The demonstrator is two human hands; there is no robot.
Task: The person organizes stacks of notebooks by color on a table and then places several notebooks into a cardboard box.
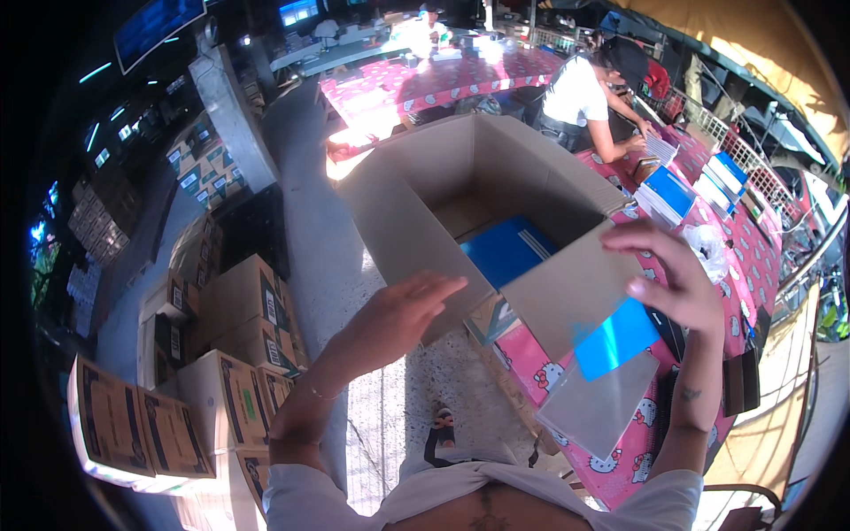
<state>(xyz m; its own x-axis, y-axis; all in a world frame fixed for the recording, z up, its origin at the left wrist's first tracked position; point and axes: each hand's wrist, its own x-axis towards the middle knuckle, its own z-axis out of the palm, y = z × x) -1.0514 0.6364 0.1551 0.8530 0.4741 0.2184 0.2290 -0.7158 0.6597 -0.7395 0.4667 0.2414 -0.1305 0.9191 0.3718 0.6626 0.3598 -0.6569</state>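
An open cardboard carton (416, 230) stands in front of me with its flaps up and out. Blue-covered books or notebooks (509, 252) lie at its bottom. My left hand (394, 319) is at the carton's near left flap, fingers stretched out and nothing in them. By the corner of the near right flap (571, 288) is my right hand (668, 274), thumb and fingers apart; whether it touches the cardboard I cannot tell. Below this hand, a bright blue sheet or cover (615, 341) and a see-through plastic sheet (598, 407) lie on the table.
A pink patterned cloth (739, 310) covers the table. Stacks of blue-covered notebooks (664, 195) and a white plastic bag (706, 252) sit on its right side. A co-worker (575, 97) bends over the far end. Stacked cartons (226, 398) stand at my left, beside a pillar (232, 119).
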